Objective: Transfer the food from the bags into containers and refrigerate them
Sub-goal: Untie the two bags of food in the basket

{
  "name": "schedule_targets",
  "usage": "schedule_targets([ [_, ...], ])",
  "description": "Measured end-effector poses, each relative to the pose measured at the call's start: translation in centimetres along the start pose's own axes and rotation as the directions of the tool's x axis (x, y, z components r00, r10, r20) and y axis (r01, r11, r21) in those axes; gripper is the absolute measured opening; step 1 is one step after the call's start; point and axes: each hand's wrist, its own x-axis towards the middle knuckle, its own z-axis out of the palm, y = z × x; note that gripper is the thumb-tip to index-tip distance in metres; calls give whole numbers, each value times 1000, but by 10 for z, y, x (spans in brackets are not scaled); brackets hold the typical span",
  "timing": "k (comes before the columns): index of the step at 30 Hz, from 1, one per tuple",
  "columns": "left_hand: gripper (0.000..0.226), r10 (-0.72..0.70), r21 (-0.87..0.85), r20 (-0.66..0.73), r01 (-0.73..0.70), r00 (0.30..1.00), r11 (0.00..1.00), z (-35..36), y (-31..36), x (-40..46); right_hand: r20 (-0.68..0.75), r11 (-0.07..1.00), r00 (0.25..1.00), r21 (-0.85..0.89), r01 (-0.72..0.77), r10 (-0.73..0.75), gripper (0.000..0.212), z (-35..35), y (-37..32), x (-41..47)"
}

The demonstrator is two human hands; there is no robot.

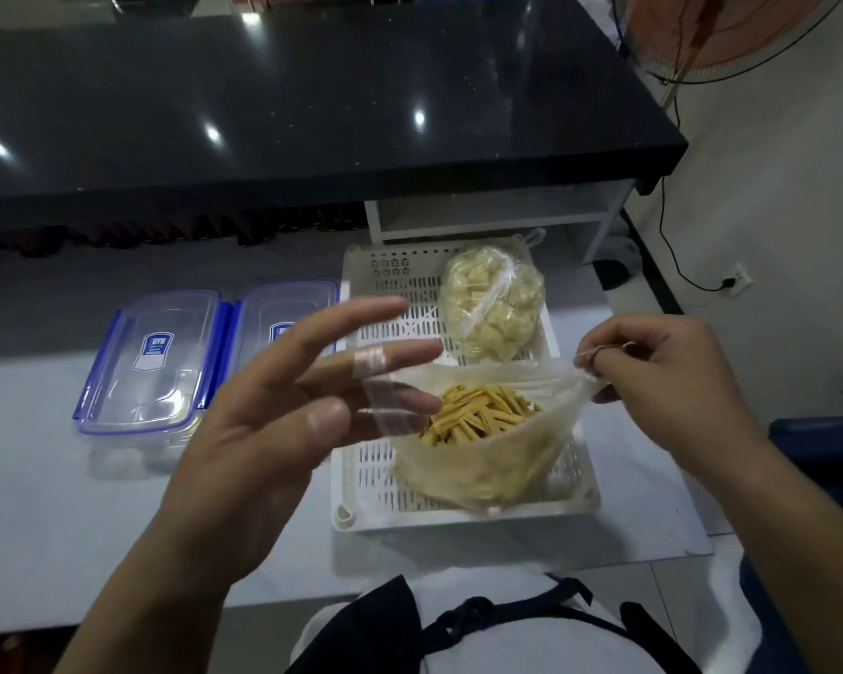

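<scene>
— Bag of yellow strips [483, 445] is open now? Where is it?

— It sits in the white basket [361, 474], at the near end. My right hand [672, 381] pinches its rim together with a rubber band. My left hand [273, 420] has straight, spread fingers and grips nothing; the plastic only lies against the fingertips.

— And the next move?

— I think I should take the opposite rim with my left hand, keep the mouth wide, and bring one of the containers [152, 362] close before tipping. The tied bag [492, 304] waits behind.
</scene>
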Motion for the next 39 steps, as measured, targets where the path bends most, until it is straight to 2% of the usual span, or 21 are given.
schedule_targets([
  [3, 54, -21, 65, 119, 13, 993, 998, 0, -5, -19, 65, 993, 998, 119, 16, -23, 39, -9, -5, -15],
  [5, 54, -40, 25, 157, 37, 987, 999, -5, -14, -30, 37, 987, 999, 162, 17, -23, 41, -15, -1, -23],
  [8, 53, -95, -306, 230, 165, 969, 938, -13, -20, -32, 54, 927, 997, 368, -75, 60, 43, -25, 2, -32],
  [9, 56, -107, -422, 239, 202, 965, 884, -15, -18, -31, 119, 867, 989, 479, -135, 89, 37, -27, -1, -34],
  [11, 61, -159, -625, 200, 251, 967, 739, -14, -12, -28, 303, 663, 946, 685, -302, 118, 29, -36, -2, -32],
  [14, 70, -166, -814, 207, 264, 964, 518, -8, -11, -22, 594, 240, 804, 781, -577, -2, 52, -47, -5, -25],
  [15, 89, -156, -838, 246, 291, 957, 461, -10, -11, -17, 628, 206, 775, 751, -628, 75, 57, -55, -7, -24],
  [16, 106, -133, -849, 289, 318, 948, 422, -13, -8, -11, 628, 221, 775, 748, -626, 67, 64, -60, -6, -25],
  [19, 115, -33, -851, 329, 312, 944, 422, -14, 1, 0, 718, 153, 681, 696, -702, -145, 77, -61, -9, -24],
  [22, 152, 78, -875, 393, 347, 916, 338, -15, 4, 2, 754, 86, 617, 646, -758, -226, 86, -68, -7, -28],
  [24, 154, 109, -846, 469, 410, 877, 339, -19, -9, -7, 786, 124, 584, 612, -781, -202, 86, -77, 4, -32],
  [25, 139, 54, -790, 519, 454, 853, 412, -17, -19, -5, 787, 209, 584, 617, -759, -200, 83, -79, 9, -32],
  [26, 111, -88, -674, 534, 487, 841, 556, -16, -28, -6, 780, 361, 582, 624, -694, -229, 79, -78, 16, -30],
  [27, 78, -223, -453, 530, 495, 818, 741, -18, -35, -9, 781, 581, 565, 598, -552, -267, 76, -74, 26, -31],
  [28, 57, -348, -168, 496, 481, 796, 861, -20, -39, -10, 815, 757, 527, 497, -425, -240, 73, -76, 30, -32],
  [29, 45, -413, 46, 523, 459, 745, 887, -25, -38, -11, 831, 844, 506, 429, -321, -230, 68, -78, 29, -31],
  [31, 50, -412, 143, 574, 408, 708, 901, -46, -27, -15, 838, 926, 494, 346, -152, -232, 64, -85, 21, -31],
  [33, 45, -401, 277, 558, 292, 726, 915, -57, -13, -16, 841, 973, 512, 226, -43, -173, 61, -92, 9, -26],
  [36, 52, -460, 448, 363, 280, 810, 849, -64, 12, -3, 720, 996, 688, 76, 48, -88, 63, -93, -4, -9],
  [37, 61, -455, 494, 290, 275, 842, 825, -62, 20, 5, 635, 997, 769, 43, 62, -75, 62, -89, -6, -3],
  [39, 58, -422, 609, 147, 254, 895, 751, -53, 26, 23, 447, 997, 892, 67, 43, -68, 48, -73, -2, 13],
])
